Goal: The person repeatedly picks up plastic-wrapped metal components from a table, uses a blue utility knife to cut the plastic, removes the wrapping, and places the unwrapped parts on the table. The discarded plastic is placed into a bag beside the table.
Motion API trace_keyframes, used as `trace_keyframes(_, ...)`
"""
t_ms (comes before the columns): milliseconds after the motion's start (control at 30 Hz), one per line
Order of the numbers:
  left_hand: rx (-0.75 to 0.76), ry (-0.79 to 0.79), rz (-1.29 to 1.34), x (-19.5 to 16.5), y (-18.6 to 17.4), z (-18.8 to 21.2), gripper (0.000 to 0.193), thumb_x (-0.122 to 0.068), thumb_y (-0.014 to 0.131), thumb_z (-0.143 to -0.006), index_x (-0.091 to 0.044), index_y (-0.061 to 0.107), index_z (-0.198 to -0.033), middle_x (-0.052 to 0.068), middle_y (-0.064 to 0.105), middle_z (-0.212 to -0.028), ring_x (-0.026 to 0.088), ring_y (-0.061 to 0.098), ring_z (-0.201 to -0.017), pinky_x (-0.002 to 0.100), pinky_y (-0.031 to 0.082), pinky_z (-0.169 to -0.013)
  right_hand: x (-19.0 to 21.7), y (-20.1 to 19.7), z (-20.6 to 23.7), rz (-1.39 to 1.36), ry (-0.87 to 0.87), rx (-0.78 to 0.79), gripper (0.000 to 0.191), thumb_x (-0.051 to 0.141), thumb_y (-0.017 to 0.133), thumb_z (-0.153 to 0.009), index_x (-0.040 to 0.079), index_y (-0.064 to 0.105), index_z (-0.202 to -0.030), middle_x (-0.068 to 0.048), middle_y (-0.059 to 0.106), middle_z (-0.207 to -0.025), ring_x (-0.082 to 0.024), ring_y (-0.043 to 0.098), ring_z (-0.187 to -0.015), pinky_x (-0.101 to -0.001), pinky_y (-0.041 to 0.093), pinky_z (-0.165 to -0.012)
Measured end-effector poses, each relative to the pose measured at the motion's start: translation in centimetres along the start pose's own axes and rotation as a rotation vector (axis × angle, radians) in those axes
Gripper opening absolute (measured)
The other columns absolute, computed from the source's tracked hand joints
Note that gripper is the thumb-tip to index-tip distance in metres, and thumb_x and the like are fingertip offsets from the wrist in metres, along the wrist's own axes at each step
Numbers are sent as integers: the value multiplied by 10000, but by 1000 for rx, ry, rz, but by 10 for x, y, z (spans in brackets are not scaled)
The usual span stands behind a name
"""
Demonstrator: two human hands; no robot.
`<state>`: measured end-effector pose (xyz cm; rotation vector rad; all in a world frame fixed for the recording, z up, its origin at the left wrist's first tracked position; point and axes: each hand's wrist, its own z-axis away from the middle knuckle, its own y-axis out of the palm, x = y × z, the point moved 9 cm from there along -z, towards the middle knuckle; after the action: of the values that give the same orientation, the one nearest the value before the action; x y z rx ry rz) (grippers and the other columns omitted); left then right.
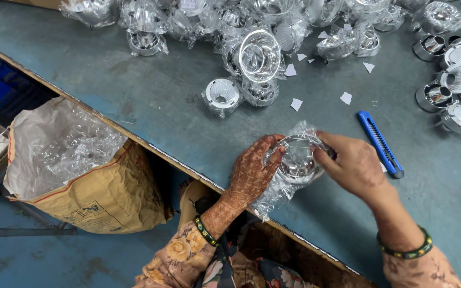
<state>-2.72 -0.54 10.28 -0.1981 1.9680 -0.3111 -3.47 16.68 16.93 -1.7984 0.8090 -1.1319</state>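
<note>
Both my hands hold one shiny chrome reflector cup (298, 159) wrapped in a clear plastic bag, just above the near edge of the blue-grey table (150, 101). My left hand (253, 172) grips its left side, fingers curled over the rim. My right hand (354, 165) pinches the plastic on its right side. The bag's loose end hangs down below the cup toward my lap.
A blue utility knife (380, 143) lies just right of my right hand. Several bagged reflectors (260, 56) are heaped at the far side, unwrapped ones (457, 80) at the right edge. Small white paper scraps (346, 97) dot the table. A sack of plastic wrap (76, 160) stands on the floor at left.
</note>
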Motion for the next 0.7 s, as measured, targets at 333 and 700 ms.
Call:
trace_keyframes(333,-134,28,6,-5,-8,0,383,-322,694,-996,-97,591,-1288,102,666,-1228,269,688,-1084,391,570,-904,61,8,10,219,-237,-175,383,137,771,-849,39,682,-1208,-133,678,-1167,-284,691,-849,-381,525,-637)
trace_keyframes(700,-108,-59,55,7,0,-3,335,-369,604,-1027,-137,573,-1267,77,684,-1197,270,713,-1072,409,580,-865,41,16,16,123,-195,12,232,215,796,-846,90,731,-1030,-59,669,-964,-276,663,-864,-390,521,-739)
